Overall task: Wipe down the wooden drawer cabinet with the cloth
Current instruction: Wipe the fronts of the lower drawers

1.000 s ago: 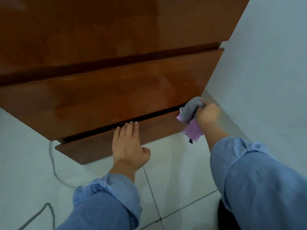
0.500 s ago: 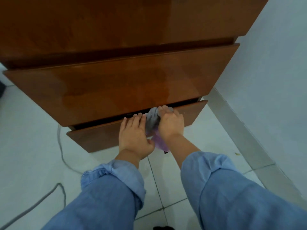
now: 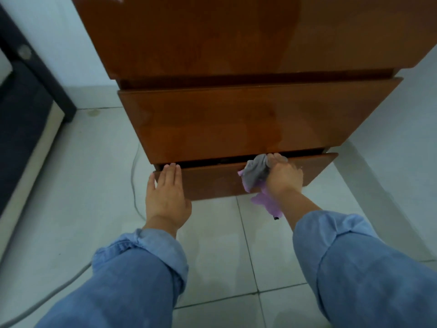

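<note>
The glossy brown wooden drawer cabinet (image 3: 236,119) fills the upper half of the head view. Its bottom drawer (image 3: 212,181) stands slightly pulled out, with a dark gap above it. My left hand (image 3: 166,195) lies flat on the left end of that drawer's front, fingers straight and reaching the top edge. My right hand (image 3: 282,177) grips a bunched grey and purple cloth (image 3: 256,175) and presses it on the drawer's top edge, right of the middle. A purple tail of the cloth hangs below my wrist.
White floor tiles (image 3: 236,245) lie under the cabinet. A grey cable (image 3: 134,185) runs along the floor left of the cabinet. A dark piece of furniture (image 3: 21,110) stands at the far left. A pale wall (image 3: 402,114) closes the right side.
My left hand has slid to the drawer's left end. My right hand with the cloth swept left to the middle, and now sits right of the middle again. The view has shifted left.
</note>
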The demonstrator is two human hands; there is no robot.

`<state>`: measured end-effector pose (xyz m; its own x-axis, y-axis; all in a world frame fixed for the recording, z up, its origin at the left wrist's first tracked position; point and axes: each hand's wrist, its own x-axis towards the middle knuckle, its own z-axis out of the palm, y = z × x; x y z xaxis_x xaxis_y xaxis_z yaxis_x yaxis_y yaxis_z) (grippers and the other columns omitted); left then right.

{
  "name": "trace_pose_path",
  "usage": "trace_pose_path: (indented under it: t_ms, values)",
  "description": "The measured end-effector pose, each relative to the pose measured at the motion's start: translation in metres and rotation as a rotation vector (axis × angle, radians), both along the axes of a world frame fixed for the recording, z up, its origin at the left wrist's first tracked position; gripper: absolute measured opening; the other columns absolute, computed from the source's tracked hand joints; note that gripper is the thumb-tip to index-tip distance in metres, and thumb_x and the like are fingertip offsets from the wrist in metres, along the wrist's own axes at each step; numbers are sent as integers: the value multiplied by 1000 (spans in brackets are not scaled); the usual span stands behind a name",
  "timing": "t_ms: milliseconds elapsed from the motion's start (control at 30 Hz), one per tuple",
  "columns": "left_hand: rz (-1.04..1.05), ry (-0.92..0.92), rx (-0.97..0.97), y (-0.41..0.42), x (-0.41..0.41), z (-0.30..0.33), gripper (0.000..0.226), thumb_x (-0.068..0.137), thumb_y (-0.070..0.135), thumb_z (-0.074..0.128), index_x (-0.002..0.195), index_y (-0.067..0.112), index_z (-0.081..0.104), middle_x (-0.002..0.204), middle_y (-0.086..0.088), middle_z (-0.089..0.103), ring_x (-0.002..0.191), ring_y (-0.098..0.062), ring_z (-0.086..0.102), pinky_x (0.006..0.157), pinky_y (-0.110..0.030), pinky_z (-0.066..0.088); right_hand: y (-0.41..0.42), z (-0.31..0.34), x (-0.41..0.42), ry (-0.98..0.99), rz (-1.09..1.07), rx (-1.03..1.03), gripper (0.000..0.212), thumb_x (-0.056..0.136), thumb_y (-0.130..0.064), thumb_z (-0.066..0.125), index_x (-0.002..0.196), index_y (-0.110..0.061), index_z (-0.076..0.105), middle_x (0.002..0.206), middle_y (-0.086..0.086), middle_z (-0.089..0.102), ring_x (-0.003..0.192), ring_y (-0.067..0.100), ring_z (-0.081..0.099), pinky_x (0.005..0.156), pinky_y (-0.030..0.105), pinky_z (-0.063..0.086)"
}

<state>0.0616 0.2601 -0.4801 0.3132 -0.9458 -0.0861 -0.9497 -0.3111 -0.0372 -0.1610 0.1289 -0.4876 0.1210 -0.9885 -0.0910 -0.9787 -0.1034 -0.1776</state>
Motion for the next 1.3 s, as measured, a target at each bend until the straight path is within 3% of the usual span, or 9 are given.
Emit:
trace_pose_path:
  t_ms: [133, 333, 467, 600, 767, 967, 1033, 1167, 1300]
  values:
    - [57, 84, 11, 6, 15, -4, 82, 89, 41, 46, 153, 13, 3, 161, -3, 6, 148, -20, 5, 121, -40, 5, 7, -2, 16, -30, 16, -28, 45, 85, -13, 52, 128, -23, 46, 138, 0, 45, 114, 33, 51, 90, 39, 39]
    - [15, 174, -71, 11, 28, -3, 79, 87, 37, 50, 153, 16, 13, 160, -1, 16, 146, -19, 15, 117, -32, 14, 25, -1, 52, -102, 56, -29, 44, 91, -12, 47, 135, -18, 43, 143, 2, 40, 122, 32, 41, 97, 38, 38]
    - [24, 235, -99, 13, 28, -8, 73, 91, 33, 47, 153, 17, 11, 160, -1, 13, 147, -19, 13, 118, -31, 13, 41, 4, 83, -112, 114, 62, 69, 78, -9, 66, 140, -17, 37, 149, 1, 34, 128, 31, 36, 101, 35, 35]
    - [-4, 290, -123, 12, 35, -14, 68, 93, 29, 43, 153, 15, 15, 160, -2, 16, 147, -19, 13, 119, -32, 12, 59, -4, 119, -97, 188, 15, 66, 82, -12, 59, 142, -20, 32, 150, -2, 30, 126, 31, 39, 96, 37, 37]
    - [17, 506, -182, 16, 44, -7, 68, 84, 32, 24, 149, 12, 30, 155, -4, 29, 144, -19, 24, 117, -29, 16, 79, 1, 155, -123, 278, 73, 83, 77, -13, 70, 146, -18, 25, 154, -2, 24, 133, 29, 31, 102, 36, 34]
    - [67, 612, -191, 39, 65, 0, 53, 94, 10, 40, 147, 18, 36, 152, 0, 37, 137, -17, 38, 113, -26, 26, 93, 0, 182, -185, 357, 91, 84, 78, -12, 71, 146, -22, 24, 155, -4, 24, 136, 25, 29, 105, 35, 32]
    - [137, 674, -202, 45, 67, -3, 48, 95, 11, 39, 143, 19, 43, 144, -3, 48, 129, -22, 47, 110, -33, 36, 96, 0, 190, -213, 424, 90, 80, 79, -11, 70, 145, -25, 27, 154, -7, 26, 131, 25, 35, 105, 35, 35]
    - [248, 746, -161, 53, 61, -5, 29, 101, 26, 31, 111, 19, 57, 111, -15, 66, 102, -32, 60, 90, -42, 48, 109, -7, 184, -297, 582, 139, 67, 85, -11, 62, 142, -33, 33, 151, -12, 33, 116, 24, 45, 99, 39, 38]
    - [250, 675, -9, 59, 43, -4, 50, 103, 38, 23, 149, 19, 27, 138, -13, 52, 125, -31, 50, 104, -39, 39, 111, -19, 135, -268, 481, 129, 62, 90, -5, 49, 144, -29, 31, 153, -7, 30, 131, 22, 41, 109, 35, 33]
